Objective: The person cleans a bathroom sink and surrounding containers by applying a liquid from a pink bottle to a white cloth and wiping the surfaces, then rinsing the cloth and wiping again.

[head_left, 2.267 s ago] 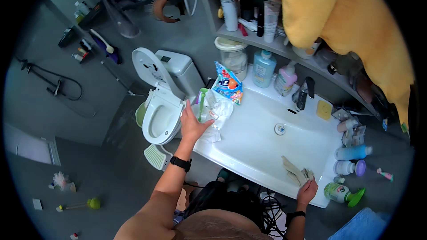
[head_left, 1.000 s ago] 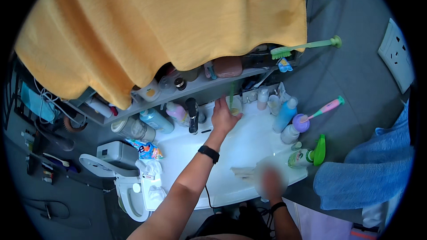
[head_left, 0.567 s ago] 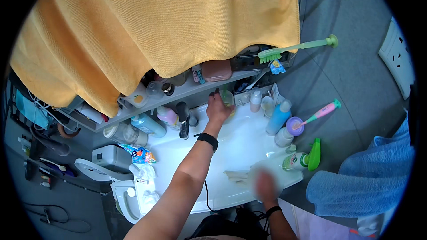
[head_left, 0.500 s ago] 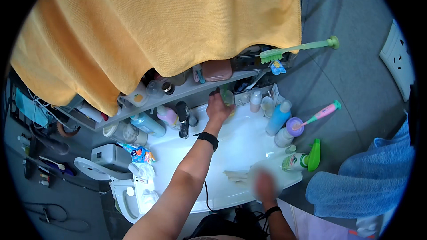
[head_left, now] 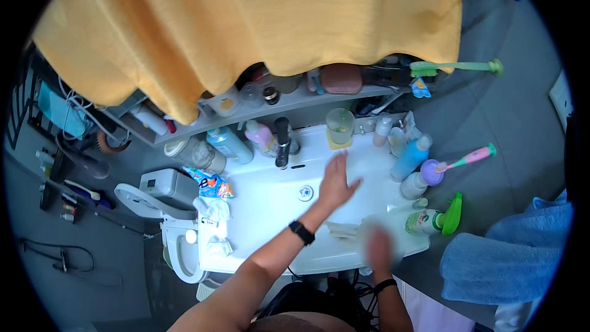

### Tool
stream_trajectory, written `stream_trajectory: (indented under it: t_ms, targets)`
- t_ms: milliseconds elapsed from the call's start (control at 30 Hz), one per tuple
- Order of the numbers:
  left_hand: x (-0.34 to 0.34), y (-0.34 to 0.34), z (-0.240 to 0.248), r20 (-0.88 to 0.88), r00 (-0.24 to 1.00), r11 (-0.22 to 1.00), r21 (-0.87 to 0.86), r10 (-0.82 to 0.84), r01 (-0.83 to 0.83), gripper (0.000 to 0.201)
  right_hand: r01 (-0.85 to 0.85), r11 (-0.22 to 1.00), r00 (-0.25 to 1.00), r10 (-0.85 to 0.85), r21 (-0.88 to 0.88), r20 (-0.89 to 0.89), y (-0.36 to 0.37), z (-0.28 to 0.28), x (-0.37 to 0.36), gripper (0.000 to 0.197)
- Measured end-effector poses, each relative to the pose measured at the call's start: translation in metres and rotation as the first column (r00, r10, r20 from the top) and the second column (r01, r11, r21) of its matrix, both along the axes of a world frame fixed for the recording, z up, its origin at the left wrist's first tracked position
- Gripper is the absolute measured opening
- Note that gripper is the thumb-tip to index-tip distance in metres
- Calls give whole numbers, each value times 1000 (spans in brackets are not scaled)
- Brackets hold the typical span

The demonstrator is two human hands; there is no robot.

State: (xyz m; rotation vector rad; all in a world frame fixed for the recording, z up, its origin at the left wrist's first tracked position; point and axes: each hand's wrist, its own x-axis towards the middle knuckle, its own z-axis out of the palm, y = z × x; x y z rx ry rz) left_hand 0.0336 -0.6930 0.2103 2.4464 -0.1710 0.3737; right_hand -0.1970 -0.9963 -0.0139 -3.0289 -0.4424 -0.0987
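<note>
While the left hand [head_left: 337, 188] hovers mid-frame, grip spread, steady the beige cloth [head_left: 342, 230] at lower centre; the right hand [head_left: 378, 247], blurred, shows no readable grip.

Large bold lettering stands on the blue-and-orange packet [head_left: 212, 184] at the left end of the white basin [head_left: 264, 240]. A green label with pale lettering wraps the spray bottle [head_left: 423, 222] at the right. Tiny dark print by the crumpled white wrapping [head_left: 219, 210] is too small to read.
</note>
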Motion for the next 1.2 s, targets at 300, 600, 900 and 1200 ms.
stream_trajectory:
  t_ms: [300,600,900,1200]
  targets:
    - [-235,156,-53,-734,569,510,-673,-370,-535,88,187,645,879,227,741,-420,155,135,26,43]
    - [-260,349,-21,-395,780,-449,-652,-486,-611,67,-169,745,948,301,645,-99,447,306,84,45]
    - [-190,473,-39,-414,852,-565,-638,-321,-523,69,686,230,606,345,691,-717,664,340,254,41]
    - [-132,478,-77,-485,800,-551,-582,-354,-597,73,828,164,426,437,536,-792,689,306,329,35]
